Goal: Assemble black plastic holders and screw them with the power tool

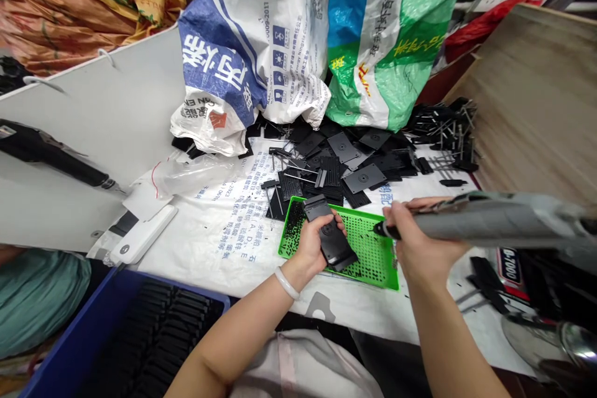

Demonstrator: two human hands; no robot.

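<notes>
Gripping black plastic plate (330,237) in left hand (310,242), fingers clamped on its edges, keeping it steady above green perforated tray (380,261). Right hand (428,239) has fingers closed around electric screwdriver (494,221), black tip near plate, not touching. Loose black plates (354,168) heaped behind, within reach.

A blue-and-white woven sack (242,56), top centre, reads "0009-2011" beside large blue Chinese characters. The white sheet (233,242), centre, has blue print with "A, D, E". A label (512,265), right, reads "D-7000".
</notes>
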